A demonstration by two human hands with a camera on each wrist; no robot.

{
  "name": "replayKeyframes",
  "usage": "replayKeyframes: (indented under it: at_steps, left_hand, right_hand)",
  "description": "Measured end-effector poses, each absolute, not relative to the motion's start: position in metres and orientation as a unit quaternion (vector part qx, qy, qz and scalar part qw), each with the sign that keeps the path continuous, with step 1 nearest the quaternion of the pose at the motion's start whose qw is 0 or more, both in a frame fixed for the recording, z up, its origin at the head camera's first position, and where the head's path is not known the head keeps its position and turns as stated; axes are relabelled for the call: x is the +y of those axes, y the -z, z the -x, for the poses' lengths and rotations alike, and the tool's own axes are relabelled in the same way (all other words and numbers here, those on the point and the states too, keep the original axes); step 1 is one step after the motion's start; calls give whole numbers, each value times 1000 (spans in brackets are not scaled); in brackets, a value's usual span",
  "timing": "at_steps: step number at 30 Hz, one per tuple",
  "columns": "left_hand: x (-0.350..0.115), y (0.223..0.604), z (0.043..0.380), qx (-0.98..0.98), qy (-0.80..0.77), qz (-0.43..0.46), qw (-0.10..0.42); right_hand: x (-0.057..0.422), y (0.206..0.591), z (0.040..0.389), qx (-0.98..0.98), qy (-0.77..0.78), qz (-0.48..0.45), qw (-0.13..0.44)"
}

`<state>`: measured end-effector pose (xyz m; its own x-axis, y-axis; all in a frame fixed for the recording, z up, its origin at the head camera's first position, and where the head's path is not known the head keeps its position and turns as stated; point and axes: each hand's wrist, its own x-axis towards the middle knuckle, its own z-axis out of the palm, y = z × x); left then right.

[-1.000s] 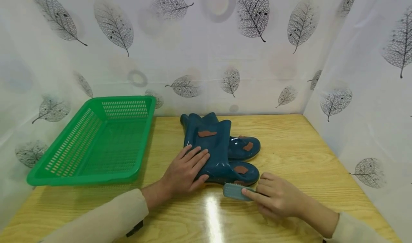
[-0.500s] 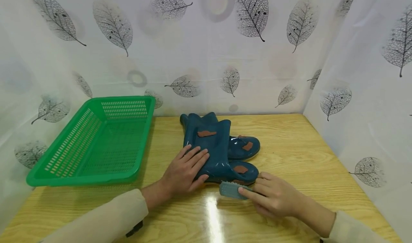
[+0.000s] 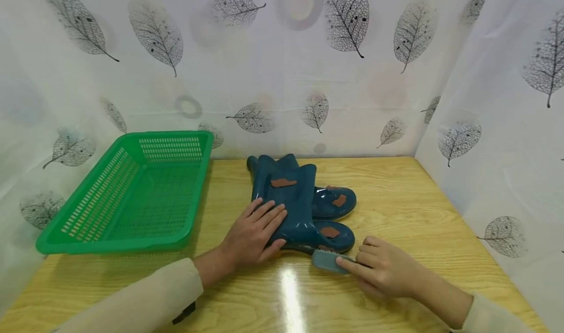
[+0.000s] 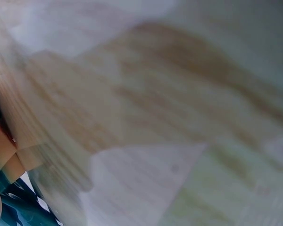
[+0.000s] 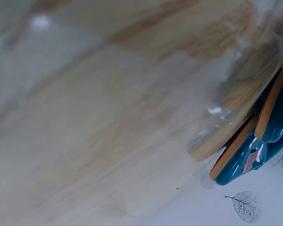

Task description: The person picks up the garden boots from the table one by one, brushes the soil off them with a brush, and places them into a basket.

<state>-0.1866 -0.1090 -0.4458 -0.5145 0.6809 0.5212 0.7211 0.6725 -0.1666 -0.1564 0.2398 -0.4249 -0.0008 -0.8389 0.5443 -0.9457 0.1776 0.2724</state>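
Observation:
A pair of dark teal rubber boots lies on the wooden table, toes to the right, with reddish-brown patches on them. My left hand (image 3: 253,232) rests spread on the shaft of the near boot (image 3: 297,215). Beyond it, the toe of the far boot (image 3: 332,204) shows. In my right hand (image 3: 383,269) is a grey scrub brush (image 3: 328,261), the index finger laid along its back. Its bristles face the near boot's lower side, right by a brown patch (image 3: 326,248). In the right wrist view, the boots (image 5: 243,160) appear at the right edge, soles showing tan.
To the left stands a green plastic basket (image 3: 189,237) with slotted sides. The wooden table (image 3: 396,201) ends at a white leaf-patterned cloth (image 3: 273,68) at the back and right. Most of both wrist views is blurred.
My right hand moves the brush a little left along the near boot's lower side, then back to the right. The left hand and the boots stay in place.

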Motion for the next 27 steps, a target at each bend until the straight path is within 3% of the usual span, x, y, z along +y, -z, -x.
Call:
replayKeyframes:
  at_steps: [27]
  left_hand:
    - [-109, 446, 187, -867, 47, 404, 287]
  right_hand:
    - [261, 423, 151, -705, -91, -637, 299]
